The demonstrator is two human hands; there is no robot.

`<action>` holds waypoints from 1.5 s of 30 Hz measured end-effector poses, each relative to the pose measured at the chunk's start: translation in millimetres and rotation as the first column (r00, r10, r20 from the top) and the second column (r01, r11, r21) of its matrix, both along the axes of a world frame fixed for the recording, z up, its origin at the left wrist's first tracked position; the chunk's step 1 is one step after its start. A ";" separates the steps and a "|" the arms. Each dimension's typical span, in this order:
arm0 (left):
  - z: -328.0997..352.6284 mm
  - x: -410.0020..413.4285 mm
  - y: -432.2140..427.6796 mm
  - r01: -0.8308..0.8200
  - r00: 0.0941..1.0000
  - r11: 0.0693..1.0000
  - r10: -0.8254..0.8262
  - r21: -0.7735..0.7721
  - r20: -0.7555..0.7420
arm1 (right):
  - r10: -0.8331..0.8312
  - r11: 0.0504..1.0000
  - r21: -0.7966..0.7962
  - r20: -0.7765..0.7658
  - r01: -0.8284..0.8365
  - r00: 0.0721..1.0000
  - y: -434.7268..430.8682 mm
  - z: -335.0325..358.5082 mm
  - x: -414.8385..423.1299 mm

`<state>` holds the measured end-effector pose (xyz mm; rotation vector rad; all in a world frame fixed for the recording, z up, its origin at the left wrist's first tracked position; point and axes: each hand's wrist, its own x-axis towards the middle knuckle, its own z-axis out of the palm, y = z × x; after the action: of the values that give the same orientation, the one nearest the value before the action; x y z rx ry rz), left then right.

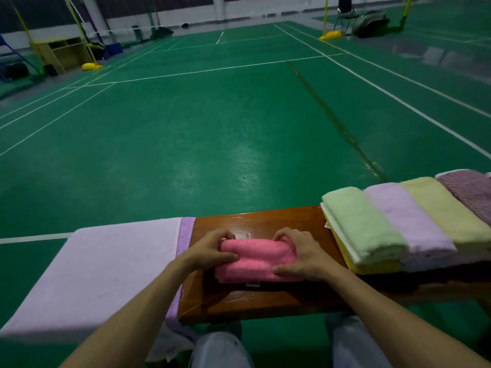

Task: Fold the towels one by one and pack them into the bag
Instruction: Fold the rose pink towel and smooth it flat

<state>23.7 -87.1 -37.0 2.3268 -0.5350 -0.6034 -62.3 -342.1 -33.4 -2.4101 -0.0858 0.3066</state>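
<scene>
Head view shows the pink towel [257, 261] folded at bench [265, 221] centre, left hand [210, 251] gripping its 9 o'clock end and right hand [297, 257] its 3 o'clock end, fingers curled over; align both edges and compress evenly before lifting.

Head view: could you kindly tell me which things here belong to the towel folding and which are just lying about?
Job in hand: pink towel, gripped by left hand and right hand; spread lilac towel; row of folded towels; wooden bench.
Lying about: yellow post base; chair; wooden cabinet.
</scene>
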 end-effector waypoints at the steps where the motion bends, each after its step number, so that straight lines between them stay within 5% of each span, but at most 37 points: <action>1: 2.5 -3.4 0.4 0.002 1.000 1.000 -0.001 -0.006 0.028 | 0.008 1.000 0.019 0.010 -0.008 1.000 2.0 2.6 -1.3; 6: 10.3 -23.4 8.6 -0.085 0.996 0.975 0.083 -0.207 -0.019 | 0.069 0.986 0.146 0.048 -0.075 0.996 -0.7 11.1 -9.2; 12: 28.2 -41.1 0.6 -0.293 0.952 0.825 0.206 -0.483 -0.226 | 0.055 0.936 0.339 0.128 -0.096 0.990 -17.6 23.3 -26.3; 22: 76.8 -29.7 -77.6 -0.203 0.904 0.813 -0.059 -0.546 -0.424 | -0.210 0.911 0.403 0.279 0.085 0.937 -88.8 58.7 -56.4; 26: 100.5 -13.5 -144.6 -0.079 0.930 0.862 -0.117 -0.501 -0.347 | -0.302 0.923 0.343 0.375 0.171 0.876 -130.0 72.0 -70.6; 31: 123.9 14.5 -255.5 0.189 0.960 0.911 -0.250 -0.366 -0.127 | -0.541 0.826 0.408 0.384 0.388 0.748 -191.7 77.8 -93.0; 38: 159.2 20.4 -417.8 0.532 0.846 0.835 -0.522 -0.141 0.104 | -0.743 0.666 0.408 0.435 0.624 0.509 -274.5 85.5 -118.6; 45: 165.6 14.3 -553.5 0.650 0.706 0.756 -0.640 0.081 0.304 | -0.842 0.489 0.416 0.455 0.767 0.290 -357.3 87.2 -128.8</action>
<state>38.0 -640.5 128.6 2.1773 -1.5489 -0.5153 -191.1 -699.4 53.8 -1.9865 0.8207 -0.9702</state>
